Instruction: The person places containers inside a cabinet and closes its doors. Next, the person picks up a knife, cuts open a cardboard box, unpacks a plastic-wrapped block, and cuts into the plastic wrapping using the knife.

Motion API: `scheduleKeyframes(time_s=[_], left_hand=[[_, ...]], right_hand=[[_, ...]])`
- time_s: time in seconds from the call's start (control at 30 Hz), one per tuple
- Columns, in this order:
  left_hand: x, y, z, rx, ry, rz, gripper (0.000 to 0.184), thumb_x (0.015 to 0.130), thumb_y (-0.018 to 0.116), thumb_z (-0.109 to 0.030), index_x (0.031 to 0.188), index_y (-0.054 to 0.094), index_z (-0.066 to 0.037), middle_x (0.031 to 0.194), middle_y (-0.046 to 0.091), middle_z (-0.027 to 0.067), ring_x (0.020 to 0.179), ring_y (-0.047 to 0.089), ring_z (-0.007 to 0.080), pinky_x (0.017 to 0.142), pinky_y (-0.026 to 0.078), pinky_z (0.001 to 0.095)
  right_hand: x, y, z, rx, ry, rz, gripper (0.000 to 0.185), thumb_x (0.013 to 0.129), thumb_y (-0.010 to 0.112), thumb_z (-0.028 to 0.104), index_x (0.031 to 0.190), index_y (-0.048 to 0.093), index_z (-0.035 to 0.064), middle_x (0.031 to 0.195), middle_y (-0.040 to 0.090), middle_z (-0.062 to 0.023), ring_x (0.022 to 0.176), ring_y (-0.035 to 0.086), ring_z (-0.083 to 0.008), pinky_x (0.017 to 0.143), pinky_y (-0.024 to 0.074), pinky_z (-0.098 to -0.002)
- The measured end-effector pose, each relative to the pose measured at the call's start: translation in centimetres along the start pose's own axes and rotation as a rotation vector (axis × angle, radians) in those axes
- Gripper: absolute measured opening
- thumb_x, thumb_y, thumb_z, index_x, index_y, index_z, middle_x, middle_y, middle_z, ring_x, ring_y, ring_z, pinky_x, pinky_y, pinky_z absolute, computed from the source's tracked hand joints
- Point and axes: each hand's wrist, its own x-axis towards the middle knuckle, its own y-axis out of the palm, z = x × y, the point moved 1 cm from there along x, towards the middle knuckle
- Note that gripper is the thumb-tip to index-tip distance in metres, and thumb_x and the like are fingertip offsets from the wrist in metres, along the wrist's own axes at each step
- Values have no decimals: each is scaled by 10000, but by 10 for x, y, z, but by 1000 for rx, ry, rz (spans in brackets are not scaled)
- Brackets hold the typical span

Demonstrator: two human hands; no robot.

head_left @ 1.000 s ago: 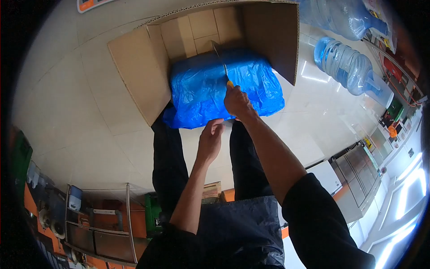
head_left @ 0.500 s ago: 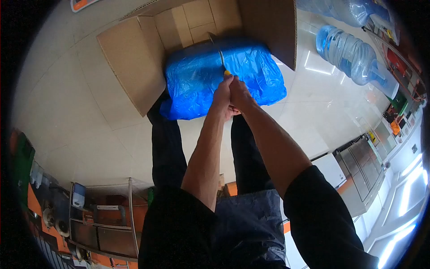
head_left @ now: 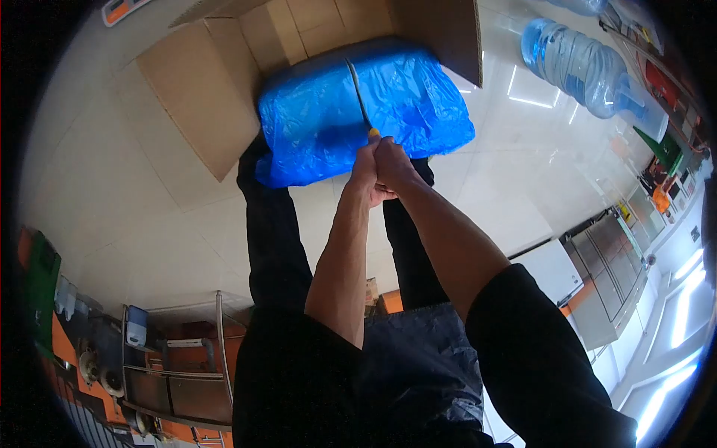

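Observation:
Both my left hand (head_left: 363,173) and my right hand (head_left: 394,162) are closed together around the handle of a knife (head_left: 359,95). A bit of yellow handle shows above my fingers, and the long, thin, slightly curved blade points away from me. Beneath the blade lies a bulky block wrapped in a blue plastic bag (head_left: 426,93). My fists are just beyond its near edge. Whether the blade touches the plastic, I cannot tell. An open cardboard box (head_left: 198,97) surrounds the far part of the blue bundle, its flaps spread.
Large clear water bottles (head_left: 575,71) lie on the tiled floor (head_left: 149,209) at the right. A metal rack (head_left: 175,373) stands at the lower left, near a green bin (head_left: 41,291). A white appliance (head_left: 549,272) and a stainless steel cabinet (head_left: 605,261) are at the right.
The view has shifted, so the box and bundle sit higher in it. My hands have moved slightly toward me relative to the bundle, and the blade's tip now lies over the blue plastic.

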Motion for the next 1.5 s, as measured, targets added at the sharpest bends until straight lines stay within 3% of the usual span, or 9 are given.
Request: scheduleKeyframes(time_s=[0.17,0.27,0.47,0.77,0.87,0.97,1.17,1.27,1.5], left_hand=[[1,-8,29,-35,8,-15,410,909,403,-524,969,595,-166,868,634,40,809,616,228,708,473,460],[11,-19,45,-40,-30,-39,402,912,405,-510,943,595,-158,854,633,47,819,619,229,720,480,448],[16,-31,79,42,-111,-116,352,921,414,-465,928,595,-162,810,618,44,771,608,227,704,487,409],[27,-50,120,-84,4,-70,332,955,384,-417,951,582,-151,799,597,44,756,594,231,699,485,406],[41,-70,130,-82,19,69,432,919,389,-554,1060,576,-191,931,607,45,877,593,254,782,437,498],[46,-77,132,-118,3,206,398,925,388,-539,1036,582,-210,918,609,32,867,591,243,772,437,492],[26,-61,143,-120,17,85,365,935,405,-510,1051,576,-209,943,603,27,887,586,218,788,439,462],[1,-41,148,-136,78,20,299,965,397,-396,965,571,-153,861,594,4,820,581,179,779,468,373],[-16,-54,169,105,-47,-79,426,938,459,-494,1143,550,-132,1122,579,43,1064,560,209,922,438,432]], right_hand=[[7,50,-31,68,88,46,401,871,576,192,1125,438,-85,1086,614,-251,1032,620,-368,832,540,-423],[-22,35,-23,218,222,75,386,881,558,204,1123,454,-79,1102,610,-251,1043,615,-367,836,538,-421],[-23,97,-61,271,162,58,330,915,497,206,1100,490,-67,1088,618,-251,1032,619,-369,825,538,-430],[-48,116,-65,355,330,54,403,987,389,353,1035,476,-38,991,649,-240,943,654,-366,771,553,-426],[-54,113,-65,350,302,36,387,987,390,342,1037,464,-35,978,652,-236,928,659,-366,756,556,-427],[-52,119,-67,287,281,18,390,987,389,346,1041,462,-33,969,652,-233,928,659,-368,742,560,-426],[-76,108,-70,246,220,36,347,984,396,311,1034,458,-27,951,651,-239,920,660,-367,735,562,-423],[-87,110,-73,279,263,36,316,978,412,296,1014,455,-15,922,652,-247,895,663,-373,732,563,-419],[-133,98,-76,271,270,23,331,981,400,330,992,447,2,839,653,-257,833,658,-417,695,547,-476]])
